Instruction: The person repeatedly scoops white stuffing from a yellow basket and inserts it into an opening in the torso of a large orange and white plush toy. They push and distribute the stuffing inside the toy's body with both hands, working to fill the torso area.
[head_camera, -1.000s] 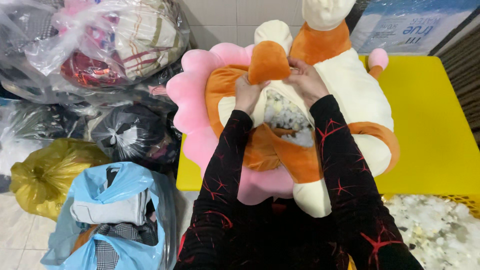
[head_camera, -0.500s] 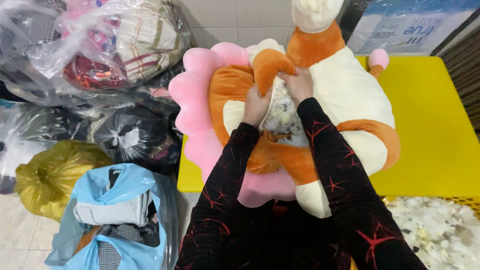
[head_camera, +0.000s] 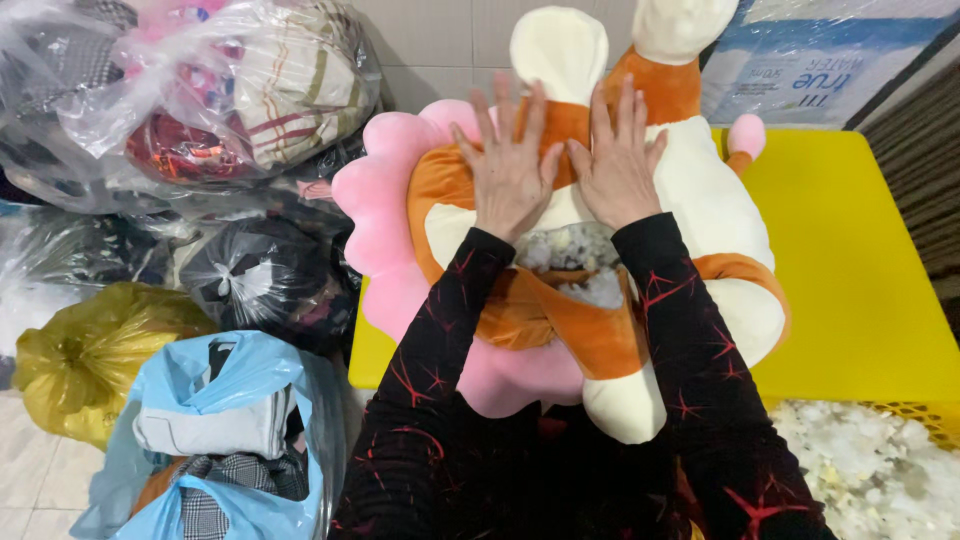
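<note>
Plush toy (head_camera: 700, 210) lies lengthwise away from the person; left hand (head_camera: 510, 165), right hand (head_camera: 620, 165) press flat, grip released.

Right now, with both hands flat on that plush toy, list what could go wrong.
1. The opening in the plush toy gapes between the wrists with white stuffing showing; pressing with the left hand and right hand may squeeze some out.
2. The toy overhangs the near edge of the yellow table, so it might slide off toward the person.
</note>
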